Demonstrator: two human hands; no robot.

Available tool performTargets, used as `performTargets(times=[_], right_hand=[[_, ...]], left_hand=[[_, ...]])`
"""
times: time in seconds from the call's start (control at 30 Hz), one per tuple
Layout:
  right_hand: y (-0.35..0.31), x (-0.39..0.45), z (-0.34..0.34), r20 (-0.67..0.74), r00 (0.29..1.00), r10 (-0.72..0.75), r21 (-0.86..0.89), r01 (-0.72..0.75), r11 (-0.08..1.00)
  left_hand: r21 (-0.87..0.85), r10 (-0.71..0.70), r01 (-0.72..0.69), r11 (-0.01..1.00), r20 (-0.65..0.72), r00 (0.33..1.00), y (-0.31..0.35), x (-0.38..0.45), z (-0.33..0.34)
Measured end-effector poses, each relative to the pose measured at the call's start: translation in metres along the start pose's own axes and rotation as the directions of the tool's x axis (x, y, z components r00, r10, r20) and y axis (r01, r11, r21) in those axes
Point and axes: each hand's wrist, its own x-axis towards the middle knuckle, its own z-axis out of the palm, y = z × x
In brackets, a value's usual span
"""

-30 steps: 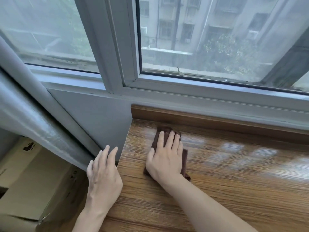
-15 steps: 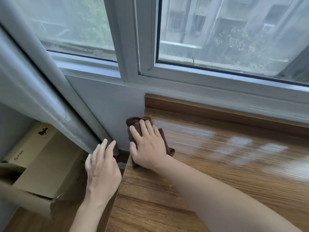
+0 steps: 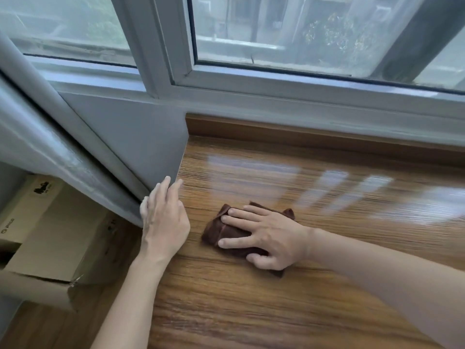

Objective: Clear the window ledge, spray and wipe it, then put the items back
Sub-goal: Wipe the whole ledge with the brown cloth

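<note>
Your right hand (image 3: 273, 239) lies flat, fingers straight, pressing the folded brown cloth (image 3: 226, 233) onto the wooden ledge (image 3: 251, 298), near its left edge. Your left hand (image 3: 163, 217) is open, fingers relaxed, resting at that left edge against the grey wall corner (image 3: 141, 137). Cardboard box (image 3: 47, 230) sits below left. Window frame (image 3: 276, 86) runs behind.

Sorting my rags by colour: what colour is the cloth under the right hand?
Dark brown; the cloth shows plainly in the head view, pressed flat by the right hand.

right hand (image 3: 274, 240) pressing brown cloth (image 3: 226, 231) on wooden ledge (image 3: 251, 298), left hand (image 3: 163, 217) at ledge's edge
</note>
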Motion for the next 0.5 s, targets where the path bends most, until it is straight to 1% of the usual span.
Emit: performTargets(times=[0.1,0.23,0.4,0.43,0.47,0.5], right_hand=[[0.010,-0.048,-0.005,0.036,0.993,0.109,0.059,-0.110,0.992],[0.008,-0.109,-0.001,0.069,0.959,0.275,0.175,-0.283,0.943],[0.004,-0.166,0.003,0.063,0.914,0.400,0.260,-0.402,0.878],[0.001,-0.174,0.004,0.025,0.898,0.439,0.306,-0.425,0.852],[-0.001,-0.183,0.005,-0.049,0.863,0.503,0.374,-0.451,0.810],[-0.004,-0.191,0.007,-0.151,0.795,0.587,0.450,-0.474,0.757]], left_hand=[[-0.007,0.076,-0.076,0.997,0.043,0.996,0.030,-0.009,0.011],[-0.017,0.157,-0.156,0.988,0.113,0.981,0.071,-0.024,0.030],[-0.039,0.261,-0.258,0.965,0.190,0.947,0.127,-0.041,0.049],[-0.045,0.288,-0.285,0.958,0.210,0.935,0.139,-0.044,0.051],[-0.050,0.317,-0.314,0.948,0.226,0.921,0.151,-0.047,0.054],[-0.055,0.346,-0.343,0.938,0.238,0.908,0.163,-0.049,0.057]])
